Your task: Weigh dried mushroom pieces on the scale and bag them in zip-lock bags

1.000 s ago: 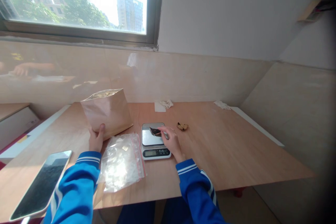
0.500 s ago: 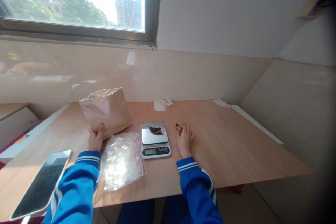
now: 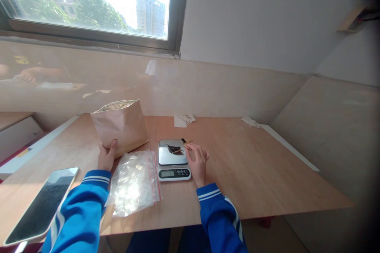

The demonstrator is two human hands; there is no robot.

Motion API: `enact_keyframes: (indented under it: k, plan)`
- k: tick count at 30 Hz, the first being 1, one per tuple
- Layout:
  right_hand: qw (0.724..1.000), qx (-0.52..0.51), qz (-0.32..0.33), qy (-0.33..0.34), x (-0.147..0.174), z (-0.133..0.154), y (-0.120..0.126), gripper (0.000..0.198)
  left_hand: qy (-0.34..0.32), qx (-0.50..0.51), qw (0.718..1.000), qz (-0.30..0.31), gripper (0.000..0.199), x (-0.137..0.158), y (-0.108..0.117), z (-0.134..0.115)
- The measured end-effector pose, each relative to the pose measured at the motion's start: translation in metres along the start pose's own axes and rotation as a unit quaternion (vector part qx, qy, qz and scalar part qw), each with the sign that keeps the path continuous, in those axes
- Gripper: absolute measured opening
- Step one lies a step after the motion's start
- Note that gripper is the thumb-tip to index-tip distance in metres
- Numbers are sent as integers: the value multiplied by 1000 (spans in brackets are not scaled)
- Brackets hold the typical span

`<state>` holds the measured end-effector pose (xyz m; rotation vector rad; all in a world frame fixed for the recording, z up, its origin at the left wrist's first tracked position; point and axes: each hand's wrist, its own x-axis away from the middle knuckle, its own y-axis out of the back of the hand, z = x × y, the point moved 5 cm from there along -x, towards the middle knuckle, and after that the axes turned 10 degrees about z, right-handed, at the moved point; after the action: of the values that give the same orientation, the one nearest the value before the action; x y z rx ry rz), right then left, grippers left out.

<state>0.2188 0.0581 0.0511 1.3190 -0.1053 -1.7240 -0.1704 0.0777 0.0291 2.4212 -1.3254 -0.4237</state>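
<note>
My left hand (image 3: 107, 155) grips the lower left side of an open brown paper pouch (image 3: 123, 126), thumb on its front. The pouch stands tilted on the table, and its contents are hard to make out. At the right edge of a small digital kitchen scale (image 3: 173, 159), my right hand (image 3: 198, 161) pinches a small dried piece (image 3: 187, 143), dark at one end and yellowish-brown along the rest. A dark, curled dried piece (image 3: 175, 149) with a pale edge lies on the scale's metal plate. The display digits are too faint to read.
Clear zip bags (image 3: 133, 184) with red seals lie between the pouch and the scale. A phone (image 3: 43, 205) rests at the left of the wooden table (image 3: 261, 174). Crumpled tissue (image 3: 187, 119) and another paper scrap (image 3: 251, 121) lie near the back wall.
My right hand has moved left and lifted, bringing the small dried piece from the tabletop to the scale's right edge. The left hand still holds the pouch in place.
</note>
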Motion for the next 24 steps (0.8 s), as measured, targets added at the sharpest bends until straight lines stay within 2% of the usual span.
enact_keyframes:
  k: [3,7,12,16,20,22,24]
  plan:
    - [992,-15,34,120,6,32,-3,16,-5,-1,1000,-3,76,0,0,0]
    - [975,-28,98,197,13,52,-14,16,-7,5,1000,-6,76,3,1,-2]
    - [972,-8,161,171,12,52,-32,17,-17,11,1000,-4,76,2,0,-2]
    - [976,-29,176,125,5,52,-34,23,-79,-6,997,-12,68,-2,0,1]
    - [986,-113,103,59,-19,61,-6,32,-125,-33,991,26,63,-5,-6,1]
    - [980,-164,86,73,-37,76,11,34,-140,-40,988,50,64,-5,-10,0]
    - [967,-201,98,118,-56,96,26,35,-155,-47,984,69,66,-4,-14,-2]
